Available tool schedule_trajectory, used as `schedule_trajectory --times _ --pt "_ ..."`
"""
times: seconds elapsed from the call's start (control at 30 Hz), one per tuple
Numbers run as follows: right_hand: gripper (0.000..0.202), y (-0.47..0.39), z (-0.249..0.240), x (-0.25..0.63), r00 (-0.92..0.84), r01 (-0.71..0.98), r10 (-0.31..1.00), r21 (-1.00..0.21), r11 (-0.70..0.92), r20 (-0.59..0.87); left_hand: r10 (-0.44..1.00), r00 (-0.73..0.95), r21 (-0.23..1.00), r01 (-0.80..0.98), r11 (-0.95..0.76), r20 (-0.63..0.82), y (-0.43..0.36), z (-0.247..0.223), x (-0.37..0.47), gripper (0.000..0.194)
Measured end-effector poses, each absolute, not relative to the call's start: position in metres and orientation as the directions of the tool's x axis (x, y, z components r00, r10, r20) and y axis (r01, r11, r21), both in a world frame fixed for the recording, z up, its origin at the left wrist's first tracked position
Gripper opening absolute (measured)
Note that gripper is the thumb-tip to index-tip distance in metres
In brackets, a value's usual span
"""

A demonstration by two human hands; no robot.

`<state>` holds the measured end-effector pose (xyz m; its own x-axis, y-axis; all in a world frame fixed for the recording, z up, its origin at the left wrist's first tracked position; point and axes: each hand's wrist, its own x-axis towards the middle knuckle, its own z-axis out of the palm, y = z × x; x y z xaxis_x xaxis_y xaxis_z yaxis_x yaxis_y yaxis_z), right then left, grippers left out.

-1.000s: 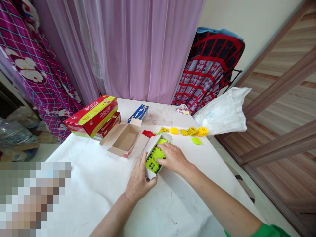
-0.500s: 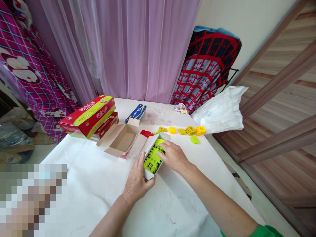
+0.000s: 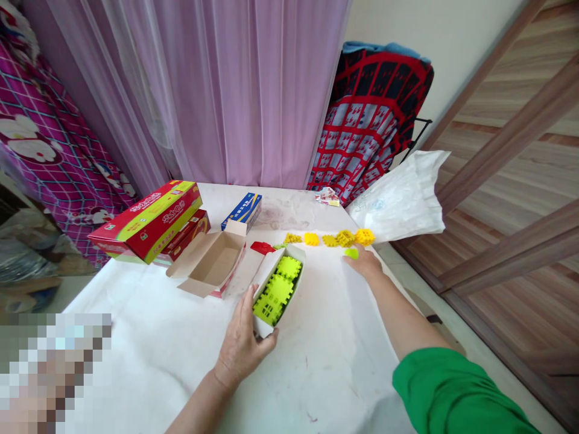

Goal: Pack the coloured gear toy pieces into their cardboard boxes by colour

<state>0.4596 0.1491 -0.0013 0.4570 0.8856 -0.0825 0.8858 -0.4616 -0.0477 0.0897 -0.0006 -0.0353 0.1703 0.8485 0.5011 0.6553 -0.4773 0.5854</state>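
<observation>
My left hand is closed around the near end of a small open white box, which is tilted on the table. Inside the box lie several lime-green interlocking toy blocks with notched edges; one has window cut-outs. At the right side of the table, my right hand has its fingers on a loose lime-green toy block, partly covering it. Just beyond, a row of yellow toy blocks stretches across the table, next to that hand. A red piece rests behind the white box.
An open empty carton stands left of the white box. Farther left are stacked red boxes, with a blue box behind. A white plastic bag hangs at the right table edge; a crumpled wrapper lies near the back edge.
My right hand has left the blocks in the white box and moved right to the loose lime-green block. My left hand still holds the box.
</observation>
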Motion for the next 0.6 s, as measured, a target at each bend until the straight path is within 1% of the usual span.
schedule_trajectory --times 0.13,0.23,0.33,0.37,0.43,0.5,0.53,0.57,0.6 --pt "0.055 0.152 -0.007 0.454 0.446 0.893 0.893 -0.033 -0.449 -0.056 0.845 0.167 0.583 0.656 -0.480 0.508 0.000 -0.037 0.090 0.099" --pt "0.053 0.150 -0.004 0.451 0.446 0.892 0.893 -0.052 -0.448 -0.057 0.843 0.169 0.584 0.652 -0.484 0.510 0.000 -0.038 0.090 0.099" --pt "0.052 0.136 0.003 0.440 0.440 0.881 0.895 -0.160 -0.446 -0.075 0.851 0.170 0.593 0.649 -0.476 0.497 -0.001 -0.038 0.089 0.099" --pt "0.051 0.128 0.007 0.431 0.425 0.877 0.902 -0.212 -0.431 -0.075 0.855 0.171 0.597 0.650 -0.472 0.490 -0.001 -0.037 0.089 0.099" --pt "0.051 0.106 0.019 0.406 0.349 0.879 0.936 -0.330 -0.344 -0.048 0.863 0.174 0.604 0.649 -0.462 0.474 -0.002 -0.036 0.089 0.100" --pt "0.050 0.079 0.035 0.371 0.183 0.833 0.981 -0.539 -0.122 0.061 0.864 0.177 0.612 0.640 -0.465 0.471 -0.002 -0.035 0.090 0.100" --pt "0.049 0.066 0.044 0.351 0.098 0.812 0.990 -0.583 -0.018 0.105 0.862 0.177 0.615 0.634 -0.469 0.475 -0.002 -0.035 0.090 0.100" --pt "0.048 0.055 0.052 0.331 0.010 0.804 0.992 -0.591 0.064 0.122 0.860 0.177 0.618 0.627 -0.474 0.480 -0.002 -0.035 0.090 0.099" --pt "0.047 0.045 0.060 0.312 -0.064 0.810 0.990 -0.573 0.126 0.128 0.858 0.176 0.620 0.622 -0.477 0.483 -0.002 -0.035 0.091 0.099"
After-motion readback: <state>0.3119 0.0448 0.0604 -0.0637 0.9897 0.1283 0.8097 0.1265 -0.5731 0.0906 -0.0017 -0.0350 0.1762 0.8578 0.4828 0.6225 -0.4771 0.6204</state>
